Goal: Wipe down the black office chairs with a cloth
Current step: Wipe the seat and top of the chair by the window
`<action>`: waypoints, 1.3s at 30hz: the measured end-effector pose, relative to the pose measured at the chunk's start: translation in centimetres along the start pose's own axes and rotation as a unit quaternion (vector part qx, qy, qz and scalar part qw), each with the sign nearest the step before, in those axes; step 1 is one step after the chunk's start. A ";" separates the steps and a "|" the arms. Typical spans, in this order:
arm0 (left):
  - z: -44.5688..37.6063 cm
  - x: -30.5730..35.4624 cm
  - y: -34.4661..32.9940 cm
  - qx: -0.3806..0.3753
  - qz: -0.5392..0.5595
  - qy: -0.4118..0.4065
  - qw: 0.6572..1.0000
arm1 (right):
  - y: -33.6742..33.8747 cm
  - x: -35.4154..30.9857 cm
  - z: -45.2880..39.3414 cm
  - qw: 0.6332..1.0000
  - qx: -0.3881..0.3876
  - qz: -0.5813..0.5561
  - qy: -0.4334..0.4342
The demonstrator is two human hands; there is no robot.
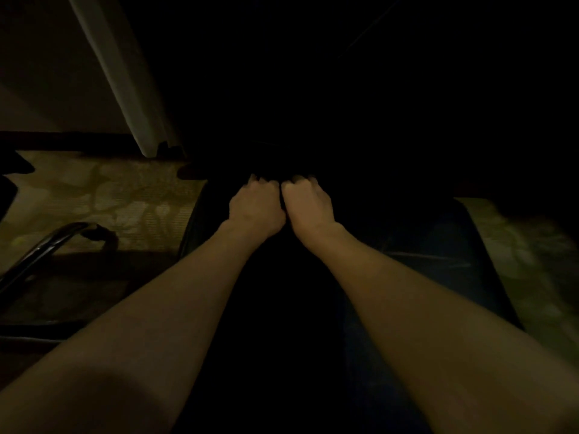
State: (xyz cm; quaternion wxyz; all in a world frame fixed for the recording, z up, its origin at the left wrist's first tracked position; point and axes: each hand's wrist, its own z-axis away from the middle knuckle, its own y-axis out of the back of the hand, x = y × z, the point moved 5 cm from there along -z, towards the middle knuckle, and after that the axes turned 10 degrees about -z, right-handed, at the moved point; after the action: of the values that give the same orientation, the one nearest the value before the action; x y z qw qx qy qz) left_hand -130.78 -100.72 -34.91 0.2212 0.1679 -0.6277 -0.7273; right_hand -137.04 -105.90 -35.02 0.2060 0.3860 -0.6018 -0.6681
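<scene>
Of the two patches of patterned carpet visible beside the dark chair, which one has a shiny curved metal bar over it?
The patch on the left. A shiny curved metal bar crosses its lower corner; the right patch shows only carpet.

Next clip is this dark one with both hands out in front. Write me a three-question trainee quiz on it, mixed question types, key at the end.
1. True or false: the left hand and right hand are far apart.
2. Which lies left of the hands? A) patterned carpet B) a desk C) a window
3. Fill in: a shiny curved ___ armrest shows at lower left.

Key: 1 false, they are side by side, fingers curled over something too dark to identify. 2 A. 3 metal.
</scene>
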 end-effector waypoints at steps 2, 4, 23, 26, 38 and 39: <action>0.2 1.4 0.2 0.006 -0.014 -0.004 1.000 | 0.7 0.9 0.5 1.000 0.001 0.005 -0.010; 0.8 3.1 0.1 0.005 -0.020 -0.012 1.000 | 1.3 2.3 1.7 1.000 -0.004 0.020 -0.014; 18.6 13.0 -2.3 -0.006 -0.001 -0.062 0.998 | 2.5 6.6 20.3 0.999 -0.014 0.001 -0.045; 22.0 12.7 -2.4 -0.005 0.004 -0.061 0.998 | 2.4 5.4 23.6 0.999 -0.013 -0.010 -0.039; 33.2 11.7 -3.5 0.013 0.039 -0.063 0.997 | 1.6 1.0 34.2 0.997 0.033 -0.039 -0.053; 34.0 11.6 -3.6 0.014 0.042 -0.060 0.997 | 1.4 0.7 35.1 0.997 0.036 -0.044 -0.055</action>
State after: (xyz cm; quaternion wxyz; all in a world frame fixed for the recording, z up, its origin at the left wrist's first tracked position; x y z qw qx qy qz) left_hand -158.73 -77.92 -32.78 0.2116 0.1005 -0.6567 -0.7169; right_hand -164.49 -84.04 -34.61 0.1282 0.3819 -0.6184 -0.6748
